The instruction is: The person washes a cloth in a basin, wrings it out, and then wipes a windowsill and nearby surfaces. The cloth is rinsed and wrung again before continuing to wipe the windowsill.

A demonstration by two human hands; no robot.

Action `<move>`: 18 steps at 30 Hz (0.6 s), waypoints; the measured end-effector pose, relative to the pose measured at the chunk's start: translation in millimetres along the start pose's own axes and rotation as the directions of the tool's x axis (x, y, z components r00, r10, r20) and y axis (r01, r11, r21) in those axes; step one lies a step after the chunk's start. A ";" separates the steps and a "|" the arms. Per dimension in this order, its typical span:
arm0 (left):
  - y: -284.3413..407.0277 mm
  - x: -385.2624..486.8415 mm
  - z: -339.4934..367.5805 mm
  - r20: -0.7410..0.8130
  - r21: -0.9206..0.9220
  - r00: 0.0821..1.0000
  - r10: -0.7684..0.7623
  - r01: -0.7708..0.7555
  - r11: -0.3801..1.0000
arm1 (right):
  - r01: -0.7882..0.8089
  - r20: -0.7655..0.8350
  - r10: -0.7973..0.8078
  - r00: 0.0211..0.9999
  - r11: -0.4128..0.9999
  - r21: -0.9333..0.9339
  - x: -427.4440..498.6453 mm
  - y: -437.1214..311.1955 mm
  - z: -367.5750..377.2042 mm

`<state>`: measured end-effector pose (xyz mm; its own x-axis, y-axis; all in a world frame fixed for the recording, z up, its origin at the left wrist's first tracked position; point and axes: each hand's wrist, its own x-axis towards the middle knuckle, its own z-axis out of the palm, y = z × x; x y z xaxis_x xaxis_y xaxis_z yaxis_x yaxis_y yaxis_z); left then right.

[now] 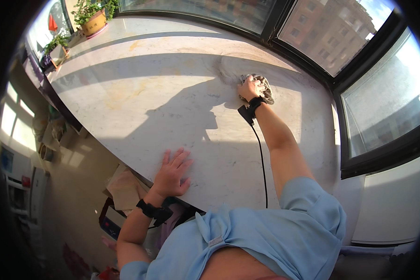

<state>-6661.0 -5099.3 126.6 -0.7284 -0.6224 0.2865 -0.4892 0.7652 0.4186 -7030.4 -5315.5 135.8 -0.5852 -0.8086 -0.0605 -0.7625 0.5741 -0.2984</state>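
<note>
Near the window side of a pale, marbled windowsill counter (154, 126), my right hand (251, 88) presses down on a crumpled greyish-brown cloth (268, 91). Dark, swirled smears (227, 70) mark the surface to the left of the cloth. My left hand (173, 173) rests flat near the counter's front edge, fingers apart, holding nothing. Each wrist wears a black strap with a small device, and a black cable (262, 161) trails from the right one across the counter. Yellowish stains (136, 87) show on the stone further left.
Dark-framed windows (301, 63) border the counter behind and at right; the right sash (385, 94) angles inward. A potted plant (93, 23) stands at the far left corner, with a smaller plant (57, 45) nearer. Below the front edge are cardboard boxes (120, 185) and the floor (73, 189).
</note>
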 end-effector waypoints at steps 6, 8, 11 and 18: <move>-3.4 -5.5 1.4 0.006 -0.015 1.000 -0.003 0.003 1.000 | 0.761 0.195 -0.740 0.643 0.646 -0.058 -57.6 -107.1 35.7; -3.8 -4.1 0.0 0.011 -0.035 1.000 -0.013 0.013 0.999 | 0.801 0.225 -0.771 0.596 0.591 -0.095 -46.8 -115.7 34.7; -3.7 -1.2 -3.5 0.032 -0.051 0.999 -0.039 0.041 0.998 | 0.757 0.172 -0.741 0.649 0.651 -0.048 15.7 -83.5 22.5; -2.8 6.2 -6.3 0.030 -0.080 0.995 -0.095 0.097 0.992 | 0.026 -0.233 -0.028 0.972 1.000 -0.013 168.0 185.6 -38.2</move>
<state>-6661.1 -5106.4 132.7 -0.6925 -0.6872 0.2195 -0.5177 0.6852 0.5123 -7280.8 -5339.8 106.6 -0.6119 -0.7720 0.1718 -0.7807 0.5548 -0.2876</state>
